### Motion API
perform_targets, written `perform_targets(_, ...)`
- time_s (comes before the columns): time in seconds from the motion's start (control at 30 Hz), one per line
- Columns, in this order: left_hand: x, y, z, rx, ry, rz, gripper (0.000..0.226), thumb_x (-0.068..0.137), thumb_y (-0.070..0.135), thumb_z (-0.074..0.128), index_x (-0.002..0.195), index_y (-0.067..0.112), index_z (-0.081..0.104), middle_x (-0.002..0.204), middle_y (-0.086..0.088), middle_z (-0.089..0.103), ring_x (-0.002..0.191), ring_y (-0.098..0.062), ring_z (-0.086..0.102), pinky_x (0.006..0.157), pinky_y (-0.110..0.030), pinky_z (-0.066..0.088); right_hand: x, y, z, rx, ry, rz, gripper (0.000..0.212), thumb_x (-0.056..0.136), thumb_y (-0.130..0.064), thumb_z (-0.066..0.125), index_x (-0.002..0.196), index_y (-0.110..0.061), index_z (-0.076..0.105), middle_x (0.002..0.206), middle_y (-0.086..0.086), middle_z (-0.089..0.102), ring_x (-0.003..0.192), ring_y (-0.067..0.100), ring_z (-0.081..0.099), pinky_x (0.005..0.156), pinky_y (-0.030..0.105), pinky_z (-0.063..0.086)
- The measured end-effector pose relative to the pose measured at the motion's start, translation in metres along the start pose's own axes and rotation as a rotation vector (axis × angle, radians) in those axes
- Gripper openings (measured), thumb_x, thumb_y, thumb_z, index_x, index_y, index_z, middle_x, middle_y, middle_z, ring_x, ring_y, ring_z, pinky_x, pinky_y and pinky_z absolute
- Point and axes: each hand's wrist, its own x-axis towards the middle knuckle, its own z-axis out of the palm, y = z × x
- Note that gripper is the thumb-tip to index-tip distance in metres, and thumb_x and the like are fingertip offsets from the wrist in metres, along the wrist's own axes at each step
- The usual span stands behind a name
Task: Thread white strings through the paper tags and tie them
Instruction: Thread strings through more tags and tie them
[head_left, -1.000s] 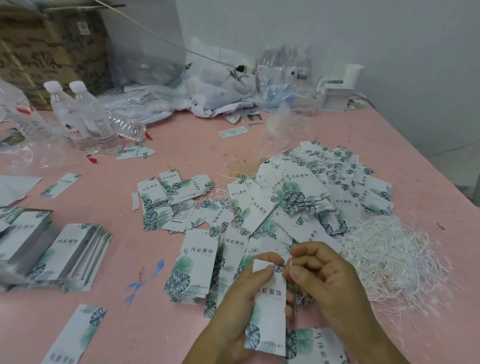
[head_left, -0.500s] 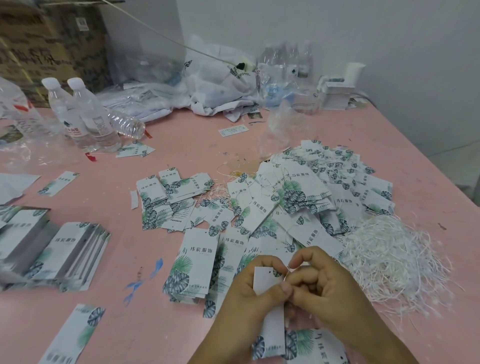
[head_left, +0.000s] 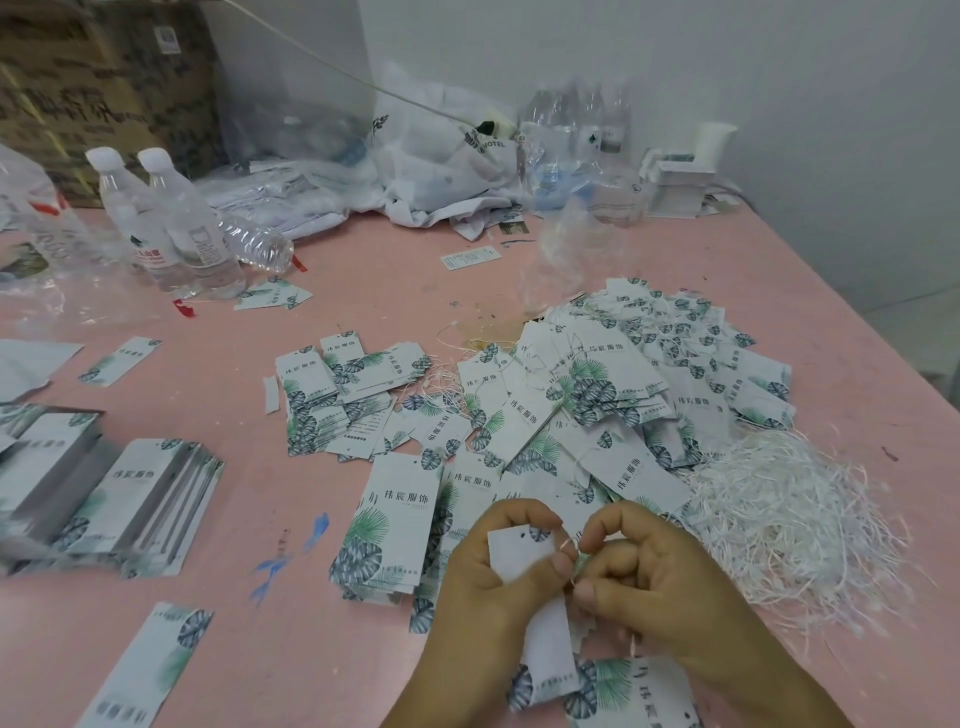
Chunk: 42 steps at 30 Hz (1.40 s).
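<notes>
White string (head_left: 567, 564) barely shows between fingers (head_left: 597, 522) hiding the tag (head_left: 522, 556).

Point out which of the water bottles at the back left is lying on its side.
The capless clear bottle, lying just right of the two upright white-capped bottles.

Even, diffuse indoor light falls from above; the pink desk (head_left: 363, 270) is uniformly bright, with faint, soft shadows beneath the hands. No strong glare, only dull highlights on the water bottles (head_left: 171, 228) at far left. Wide-angle distortion bows the desk's edges. Near-left tag stacks (head_left: 104, 499) and far clutter appear soft, slightly blurred.
</notes>
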Motion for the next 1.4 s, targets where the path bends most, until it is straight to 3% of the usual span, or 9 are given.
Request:
perform_targets(0.27,0.008,0.006,-0.003,-0.265,0.149,-0.04,0.029,0.065,-0.002,0.075,0.085,0.018,0.073,0.079,-0.015,0.067,0.058,-0.024,0.063,0.053,-0.033,0.055,-0.007,-0.002,-0.019,0.296,-0.24,-0.03,0.018,0.079,-0.021,0.079,0.088,-0.008,0.073,0.064,0.011,0.068,0.048,0.011,0.059,0.047,0.02,0.048)
perform_targets(0.5,0.012,0.004,-0.007,-0.348,0.2,-0.077,0.029,0.065,-0.004,0.074,0.083,0.019,0.073,0.079,-0.015,0.067,0.059,-0.024,0.065,0.053,-0.031,0.056,-0.009,0.0,-0.023,0.914,-0.47,-0.128,0.033,0.098,0.013,0.025,0.121,0.018,0.048,0.111,0.034,0.063,0.097,0.035,0.068,0.085,0.036,0.055)
perform_targets(0.63,0.012,0.003,-0.006,-0.347,0.209,-0.083,0.029,0.065,-0.004,0.075,0.083,0.018,0.073,0.078,-0.015,0.066,0.06,-0.024,0.064,0.053,-0.032,0.056,-0.01,0.0,-0.024,1.027,-0.346,-0.13,0.039,0.098,0.015,0.018,0.129,0.018,0.041,0.122,0.038,0.054,0.112,0.041,0.059,0.1,0.041,0.048)
perform_targets(0.77,0.01,0.004,-0.004,-0.327,0.228,-0.096,0.028,0.063,-0.002,0.076,0.082,0.018,0.073,0.077,-0.016,0.066,0.058,-0.024,0.064,0.053,-0.031,0.056,-0.004,0.0,-0.025,1.035,-0.27,-0.151,0.033,0.1,0.009,0.026,0.12,0.014,0.052,0.11,0.032,0.062,0.102,0.036,0.063,0.09,0.038,0.052)
perform_targets(0.87,0.009,0.006,-0.002,-0.283,0.234,-0.102,0.027,0.063,0.0,0.077,0.083,0.018,0.073,0.076,-0.016,0.066,0.058,-0.024,0.064,0.052,-0.032,0.056,0.002,0.002,-0.024,0.901,-0.124,-0.208,0.008,0.086,-0.006,0.068,0.093,-0.001,0.068,0.089,0.014,0.065,0.08,0.022,0.062,0.068,0.029,0.053)
perform_targets(0.93,0.008,0.006,-0.002,-0.259,0.233,-0.1,0.029,0.063,0.0,0.078,0.086,0.016,0.071,0.076,-0.017,0.066,0.059,-0.025,0.063,0.052,-0.032,0.055,0.002,0.005,-0.026,0.764,0.098,-0.224,0.025,0.065,-0.018,0.088,0.077,-0.01,0.068,0.088,0.008,0.064,0.082,0.021,0.062,0.072,0.033,0.056)
perform_targets(1.07,0.007,0.005,0.001,-0.157,0.204,-0.088,0.029,0.066,0.002,0.082,0.087,0.02,0.072,0.077,-0.016,0.068,0.062,-0.025,0.065,0.058,-0.033,0.056,0.005,0.007,-0.027,0.837,0.145,-0.267,0.021,0.069,-0.022,0.083,0.079,-0.015,0.066,0.08,0.005,0.064,0.085,0.023,0.067,0.09,0.041,0.054)
perform_targets(1.27,0.005,-0.003,0.004,-0.103,0.204,-0.101,0.038,0.072,0.008,0.049,0.098,0.024,0.07,0.094,-0.024,0.071,0.073,-0.031,0.068,0.065,-0.041,0.056,0.001,0.0,-0.026,0.78,0.299,-0.212,0.013,0.068,-0.017,0.073,0.071,-0.014,0.06,0.055,-0.003,0.038,0.042,0.008,0.028,0.041,0.02,0.037)
perform_targets(1.4,0.003,-0.008,0.006,0.064,0.182,-0.051,0.033,0.076,0.01,0.047,0.094,0.025,0.07,0.096,-0.015,0.073,0.083,-0.031,0.072,0.07,-0.036,0.058,-0.005,-0.003,-0.008,0.366,0.461,-0.156,0.013,0.073,-0.023,0.066,0.071,-0.011,0.061,0.053,0.003,0.035,0.041,0.01,0.026,0.039,0.023,0.022)
